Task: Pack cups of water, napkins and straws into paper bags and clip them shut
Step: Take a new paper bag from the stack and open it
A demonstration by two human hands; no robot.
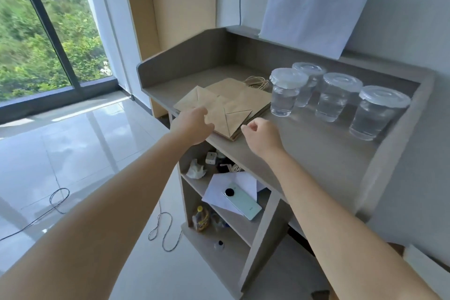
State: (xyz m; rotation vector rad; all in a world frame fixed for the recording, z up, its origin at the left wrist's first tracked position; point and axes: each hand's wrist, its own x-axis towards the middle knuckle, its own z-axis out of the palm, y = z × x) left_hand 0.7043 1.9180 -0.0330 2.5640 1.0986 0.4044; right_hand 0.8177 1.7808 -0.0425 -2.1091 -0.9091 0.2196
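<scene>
Fingers of the left hand are curled on the near left edge of the top paper bag, and the thumb side lies on top of the brown paper, so this hand grips the bag at the front edge of the worktop. Whether the fingers go under the bag I cannot tell, because the hand hides them. The right hand is just beside the near right corner of the same pile, with fingers loosely bent and the thumb close to the forefinger; it holds nothing, and I cannot tell if a fingertip touches the paper.

The bags lie flat in a small pile, folded bottoms toward the person, at the front left part of the worktop. Their string handles lie at the far end of the pile.

To the right of the pile stand four clear cups of water with lids, upright, in a row along the back right side of the worktop. A white sheet leans on the wall behind them.

Under the worktop, on the shelves, lie a pale green phone on white paper, a crumpled tissue and a small bottle.
</scene>
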